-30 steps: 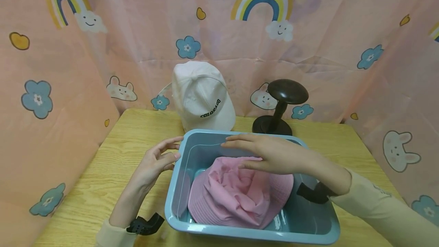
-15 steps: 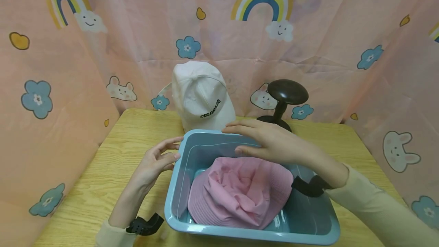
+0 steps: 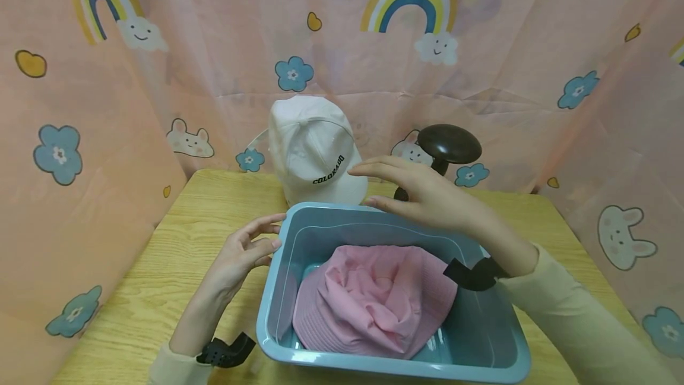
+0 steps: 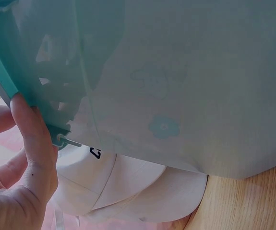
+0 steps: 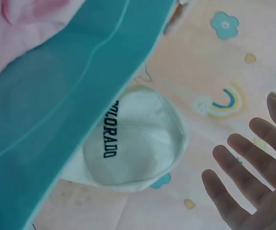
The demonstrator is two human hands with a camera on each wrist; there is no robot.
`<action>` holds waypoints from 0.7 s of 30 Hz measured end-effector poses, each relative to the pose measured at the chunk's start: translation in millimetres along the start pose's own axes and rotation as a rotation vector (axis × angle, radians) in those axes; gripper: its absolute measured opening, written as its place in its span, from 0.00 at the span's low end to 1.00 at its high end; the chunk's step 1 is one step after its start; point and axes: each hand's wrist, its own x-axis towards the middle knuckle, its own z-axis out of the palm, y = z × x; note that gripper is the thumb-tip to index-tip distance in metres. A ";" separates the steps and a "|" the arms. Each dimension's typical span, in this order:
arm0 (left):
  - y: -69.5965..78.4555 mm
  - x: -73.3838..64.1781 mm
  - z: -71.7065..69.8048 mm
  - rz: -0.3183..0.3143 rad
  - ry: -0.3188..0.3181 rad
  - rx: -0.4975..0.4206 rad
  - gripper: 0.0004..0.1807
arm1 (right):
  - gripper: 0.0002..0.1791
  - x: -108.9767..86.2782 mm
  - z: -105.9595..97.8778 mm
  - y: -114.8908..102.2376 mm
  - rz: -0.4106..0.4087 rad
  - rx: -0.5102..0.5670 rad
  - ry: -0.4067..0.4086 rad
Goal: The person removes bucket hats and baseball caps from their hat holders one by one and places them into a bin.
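Note:
A light-blue plastic tub stands on the table with a crumpled pink bucket hat lying inside. My left hand touches the outer left side of the tub near its rim; in the left wrist view the left hand has its fingertips at the tub's edge. Above the tub's back rim hovers my right hand, fingers extended and holding nothing. The right wrist view also shows the right hand with spread fingers. Behind the tub is a white cap lettered COLORADO.
A dark brown hat stand is at the back right, its base mostly hidden by my right hand. The wooden table ends at a pink patterned curtain. A black band sits on my left wrist.
My right hand has risen from over the pink bucket hat toward the back, past the tub's rear rim, and now covers part of the stand. The left hand and tub stay put.

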 end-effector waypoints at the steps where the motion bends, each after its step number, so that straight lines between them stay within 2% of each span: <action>1: -0.2 0.0 -0.1 -0.001 0.001 0.000 0.27 | 0.27 1.0 -1.4 0.0 0.001 0.002 0.010; 14: -0.1 -0.2 0.1 -0.002 -0.001 0.000 0.26 | 0.24 22.3 -5.1 8.9 -0.070 0.020 0.155; 21: 0.1 0.1 0.2 -0.001 -0.004 -0.002 0.27 | 0.23 33.2 -6.5 12.1 -0.081 0.040 0.176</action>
